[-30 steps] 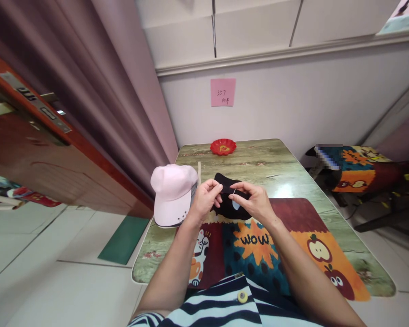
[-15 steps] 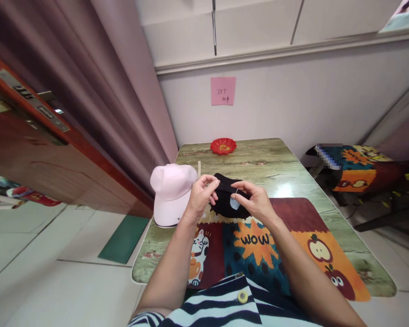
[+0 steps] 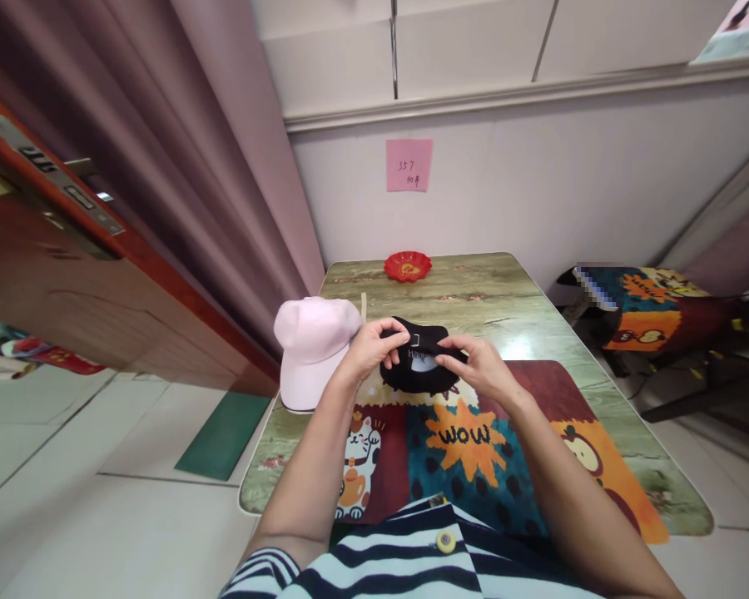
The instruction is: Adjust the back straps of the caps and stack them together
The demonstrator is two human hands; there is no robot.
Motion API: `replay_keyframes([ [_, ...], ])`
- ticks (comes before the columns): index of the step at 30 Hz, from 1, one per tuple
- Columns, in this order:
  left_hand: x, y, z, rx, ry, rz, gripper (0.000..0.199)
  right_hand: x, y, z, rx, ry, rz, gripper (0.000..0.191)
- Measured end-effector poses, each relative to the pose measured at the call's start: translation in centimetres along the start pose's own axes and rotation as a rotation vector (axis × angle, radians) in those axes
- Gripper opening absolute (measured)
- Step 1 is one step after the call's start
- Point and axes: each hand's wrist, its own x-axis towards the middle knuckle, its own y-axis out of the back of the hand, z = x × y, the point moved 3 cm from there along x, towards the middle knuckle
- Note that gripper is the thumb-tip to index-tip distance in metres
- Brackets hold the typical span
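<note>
Black cap [image 3: 405,379], one, between hands: left hand [image 3: 372,349] pinching it beside the buckle [image 3: 415,340], right hand [image 3: 482,366] opposite, grip untellable; strap-handling apparently under way, next calling for steady fingertips.

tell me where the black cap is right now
In the head view, the black cap is near the middle of the picture, between the left hand and the right hand, with the pink cap to its left.

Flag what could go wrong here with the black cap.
The left hand seems to pinch the black cap only beside its buckle, so that grip might slip. The grip of the right hand is hard to make out; if loose, that side could drop. The pink cap is close beside the left forearm, which might nudge it.
</note>
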Motion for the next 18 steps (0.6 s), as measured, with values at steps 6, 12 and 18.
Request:
replay_keyframes([
  [6, -0.6, 0.1, 0.5, -0.053, -0.025, 0.074, 0.029, 0.6, 0.9, -1.0, -0.138, 0.104, 0.134, 0.017],
  [12, -1.2, -0.3, 0.8, -0.061, -0.004, 0.078, 0.029, 0.3, 1.2, -3.2, 0.026, 0.123, 0.146, 0.022],
  [18, -1.2, -1.4, 1.1, -0.074, 0.009, 0.072, 0.033, 2.0, -0.8, -6.0, -0.100, 0.171, 0.148, 0.016],
])
